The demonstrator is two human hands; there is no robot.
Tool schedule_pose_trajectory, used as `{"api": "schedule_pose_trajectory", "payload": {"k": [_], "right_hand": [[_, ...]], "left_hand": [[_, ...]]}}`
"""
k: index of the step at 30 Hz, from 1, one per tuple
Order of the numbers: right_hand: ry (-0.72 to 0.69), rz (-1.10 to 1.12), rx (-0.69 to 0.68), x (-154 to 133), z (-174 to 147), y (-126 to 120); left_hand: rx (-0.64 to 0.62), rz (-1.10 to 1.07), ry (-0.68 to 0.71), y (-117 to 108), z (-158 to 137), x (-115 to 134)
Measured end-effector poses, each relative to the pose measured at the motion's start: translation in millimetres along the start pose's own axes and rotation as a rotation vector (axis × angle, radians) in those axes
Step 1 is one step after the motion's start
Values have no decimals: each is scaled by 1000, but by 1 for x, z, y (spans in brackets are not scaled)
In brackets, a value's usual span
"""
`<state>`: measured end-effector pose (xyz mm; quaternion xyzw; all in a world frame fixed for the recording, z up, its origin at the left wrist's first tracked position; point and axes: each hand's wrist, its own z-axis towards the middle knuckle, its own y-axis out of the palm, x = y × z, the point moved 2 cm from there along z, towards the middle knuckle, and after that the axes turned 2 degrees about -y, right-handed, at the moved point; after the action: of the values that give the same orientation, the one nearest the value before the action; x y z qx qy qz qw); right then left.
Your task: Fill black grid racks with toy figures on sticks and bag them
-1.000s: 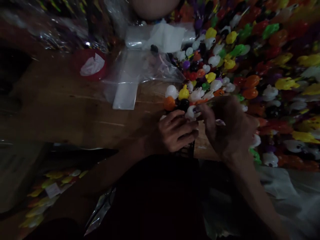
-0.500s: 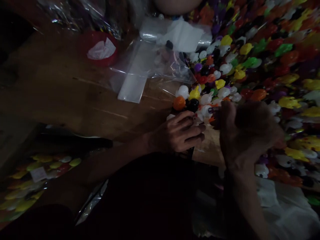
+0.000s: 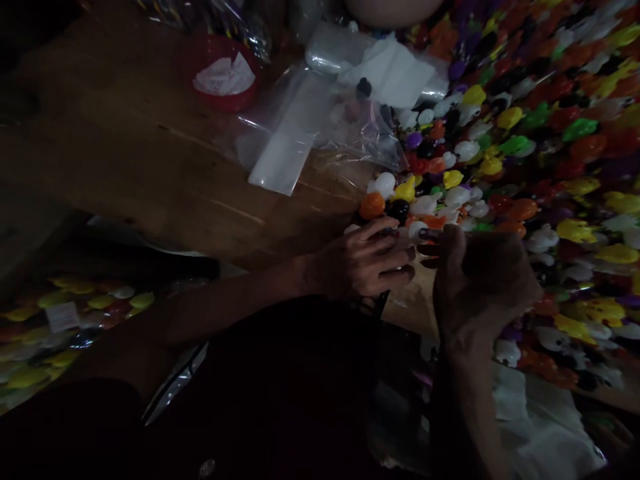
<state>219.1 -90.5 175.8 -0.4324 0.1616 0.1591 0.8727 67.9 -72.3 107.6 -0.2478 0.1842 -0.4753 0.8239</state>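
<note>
Your curled left hand (image 3: 373,261), your right hand (image 3: 477,283) at a white toy (image 3: 415,229), both grips unclear, more toys (image 3: 575,231) beyond

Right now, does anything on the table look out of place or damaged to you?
One small black piece looks stray: it lies on or under the clear plastic, I cannot tell which, apart from the crowded colourful pieces. No spill or damage stands out, though the picture is dark.
</note>
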Motion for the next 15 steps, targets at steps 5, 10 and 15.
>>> {"api": "schedule_pose_trajectory", "payload": {"k": [5, 10, 15], "right_hand": [[92, 81, -101, 5, -22, -6], [144, 240, -119, 11, -19, -8], [131, 412, -338, 28, -1, 3]], "left_hand": [[-89, 41, 3, -1, -2, 0], [-100, 56, 20, -1, -4, -3], [-91, 57, 21, -3, 0, -1]]}}
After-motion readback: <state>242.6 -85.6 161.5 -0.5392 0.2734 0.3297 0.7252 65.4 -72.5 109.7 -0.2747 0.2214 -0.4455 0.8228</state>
